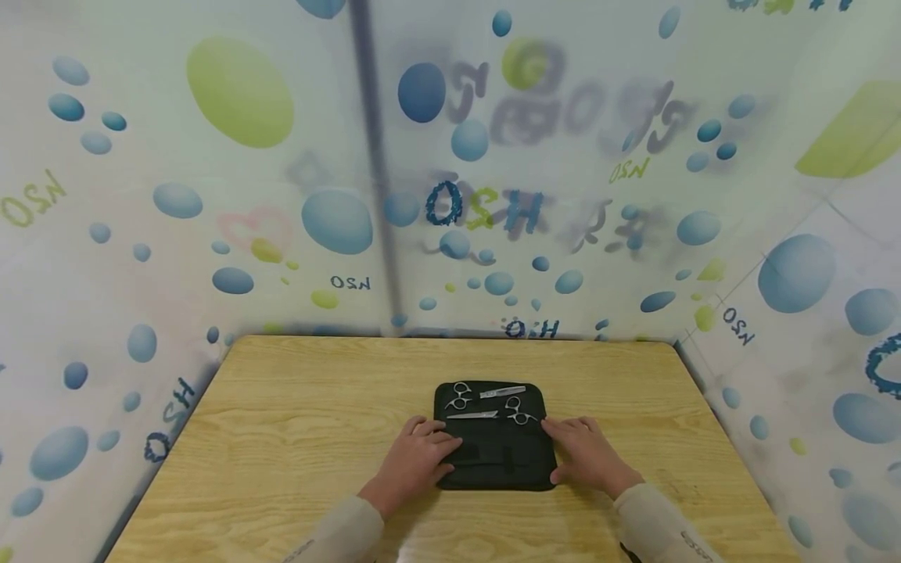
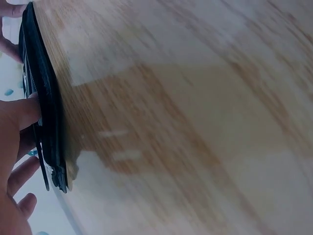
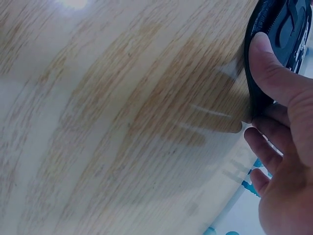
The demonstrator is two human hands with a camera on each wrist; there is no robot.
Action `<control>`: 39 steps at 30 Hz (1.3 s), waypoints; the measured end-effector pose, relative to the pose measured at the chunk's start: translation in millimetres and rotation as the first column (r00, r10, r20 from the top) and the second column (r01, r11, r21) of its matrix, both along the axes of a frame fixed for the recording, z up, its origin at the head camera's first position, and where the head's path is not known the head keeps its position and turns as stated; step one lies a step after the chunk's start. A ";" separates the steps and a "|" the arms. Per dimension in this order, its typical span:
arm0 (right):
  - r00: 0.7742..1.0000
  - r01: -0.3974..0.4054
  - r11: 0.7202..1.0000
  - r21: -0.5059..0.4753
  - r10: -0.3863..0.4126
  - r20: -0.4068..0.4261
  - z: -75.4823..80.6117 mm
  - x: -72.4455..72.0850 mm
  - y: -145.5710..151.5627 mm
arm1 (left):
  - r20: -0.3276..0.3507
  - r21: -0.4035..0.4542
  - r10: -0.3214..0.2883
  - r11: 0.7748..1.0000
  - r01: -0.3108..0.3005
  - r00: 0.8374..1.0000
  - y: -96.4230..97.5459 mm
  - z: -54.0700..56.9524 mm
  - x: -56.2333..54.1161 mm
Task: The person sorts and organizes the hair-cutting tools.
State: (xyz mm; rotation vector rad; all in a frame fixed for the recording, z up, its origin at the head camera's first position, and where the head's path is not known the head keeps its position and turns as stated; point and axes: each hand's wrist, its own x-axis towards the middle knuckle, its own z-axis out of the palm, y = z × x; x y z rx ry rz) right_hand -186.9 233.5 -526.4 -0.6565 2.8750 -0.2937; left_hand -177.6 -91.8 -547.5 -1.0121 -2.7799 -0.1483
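Observation:
A black zip case [image 1: 498,450] lies opened flat on the wooden table. In its far half sit two silver pairs of scissors, pointing opposite ways: thinning scissors [image 1: 503,392] with a toothed blade, and plain hair scissors [image 1: 473,415] nearer. My left hand [image 1: 415,460] holds the case's left edge, thumb near the front and fingertips over the inside. At the opposite edge my right hand [image 1: 584,453] grips with its thumb [image 3: 264,54] on the rim and index finger at the side. A thin dark flap [image 2: 41,156] stands slightly off the case by the left fingers.
The wooden table [image 1: 317,399] reaches back to a wall sheet [image 1: 436,258] printed with blue and green spots. Similar sheets hang along the left and right sides. Light reflects off the tabletop around the case.

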 end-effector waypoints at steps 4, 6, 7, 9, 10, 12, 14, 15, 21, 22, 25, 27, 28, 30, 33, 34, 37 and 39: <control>1.000 0.005 1.000 0.003 -0.005 -0.005 -1.0 -0.3 -1.1 | -0.012 0.004 -0.005 1.000 0.005 1.000 2.1 -0.9 -0.1; 1.000 0.007 1.000 0.003 -0.007 -0.004 -2.3 -0.8 -1.2 | -0.025 0.006 -0.009 1.000 0.009 1.000 3.5 -1.3 -0.2; 1.000 0.010 1.000 0.002 -0.009 -0.003 -2.5 -0.9 -1.3 | -0.032 0.005 -0.011 1.000 0.011 0.999 4.3 -1.4 -0.2; 1.000 0.014 1.000 0.006 -0.014 0.002 -1.9 -0.7 -1.6 | -0.039 0.002 -0.010 1.000 0.010 0.999 6.3 -1.2 -0.2; 1.000 0.018 1.000 0.008 -0.018 0.005 -2.1 -0.9 -1.6 | -0.040 -0.001 -0.008 1.000 0.008 0.999 7.5 -0.9 -0.4; 1.000 0.022 1.000 0.008 -0.022 0.007 -1.4 -0.8 -1.8 | -0.034 -0.012 -0.001 1.000 0.001 0.999 9.9 -0.3 -0.9; 1.000 0.023 1.000 0.011 -0.023 0.009 -0.5 -0.7 -2.2 | -0.022 -0.020 0.003 1.000 -0.003 1.000 12.1 0.4 -1.2; 1.000 0.023 1.000 0.013 -0.023 0.009 -0.2 -0.5 -2.4 | -0.015 -0.024 0.005 1.000 -0.005 1.000 13.1 0.8 -1.2; 1.000 0.021 1.000 0.016 -0.021 0.009 0.1 0.9 -2.3 | 0.012 -0.036 0.016 0.999 -0.016 1.000 15.8 2.6 -0.8; 1.000 0.021 1.000 0.014 -0.021 0.009 0.0 0.9 -2.0 | 0.016 -0.037 0.017 0.999 -0.017 1.000 15.8 2.5 -0.8; 1.000 0.017 1.000 0.012 -0.017 0.007 -0.4 0.7 -1.4 | 0.021 -0.036 0.015 0.999 -0.014 1.000 14.1 1.9 -0.5; 1.000 0.014 1.000 0.011 -0.014 0.004 -0.7 0.1 -1.1 | 0.022 -0.037 0.015 0.999 -0.014 1.000 11.7 2.1 -0.5; 1.000 0.012 1.000 0.009 -0.012 0.002 -1.0 -0.1 -0.7 | 0.022 -0.037 0.015 0.999 -0.014 1.000 10.0 2.7 -0.3; 1.000 0.009 1.000 0.007 -0.009 0.000 -2.1 -0.8 -0.2 | 0.021 -0.040 0.025 0.999 -0.024 0.999 5.9 4.3 0.1; 1.000 0.005 1.000 0.007 -0.005 -0.009 -4.5 -1.6 0.3 | 0.023 -0.041 0.049 0.998 -0.048 0.999 -0.6 7.1 1.0; 1.000 0.005 1.000 0.009 -0.005 -0.011 -5.3 -1.9 0.5 | 0.024 -0.044 0.058 0.997 -0.057 0.998 -2.5 7.6 1.3; 1.000 0.008 1.000 0.013 -0.008 -0.018 -7.9 -2.8 0.5 | 0.019 -0.049 0.071 0.996 -0.070 0.997 -6.2 7.8 1.0; 1.000 0.012 1.000 0.011 -0.012 -0.015 -7.9 -2.5 0.4 | 0.012 -0.051 0.068 0.996 -0.067 0.998 -7.0 6.8 0.6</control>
